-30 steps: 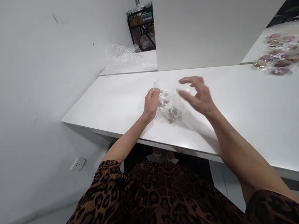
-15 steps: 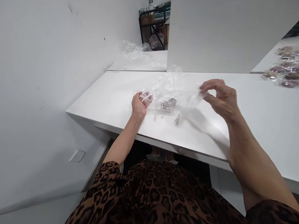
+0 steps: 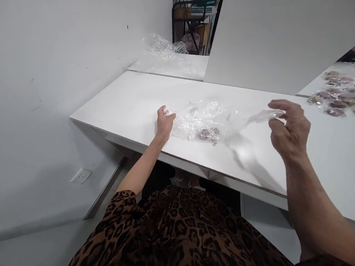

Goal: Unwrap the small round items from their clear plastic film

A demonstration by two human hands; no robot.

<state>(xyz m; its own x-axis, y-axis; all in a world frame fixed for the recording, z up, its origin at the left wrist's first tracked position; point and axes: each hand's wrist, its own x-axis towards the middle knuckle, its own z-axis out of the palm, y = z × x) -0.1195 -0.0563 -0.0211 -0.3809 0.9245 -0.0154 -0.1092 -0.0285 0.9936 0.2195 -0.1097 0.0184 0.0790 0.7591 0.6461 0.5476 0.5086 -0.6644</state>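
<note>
A crinkled transparent plastic bag is spread over the white tabletop between my hands. Small dark reddish-brown pieces show through the film near its front edge; their kind is hard to make out. At the bag's left end, my left hand grips the film, its thumb towards the bag and its fingertips partly hidden. My right hand, raised above the table on the right, pinches a stretched, twisted end of the same plastic between thumb and fingers.
A heap of crumpled plastic film lies at the back left, beside the wall. Several small wrapped items are spread at the far right. An upright white panel rises behind the table. Beyond stands a black rack.
My right hand has moved right, drawing an end of the plastic into a taut strip. My left hand has turned over at the bag's left end, and the bag lies flatter.
</note>
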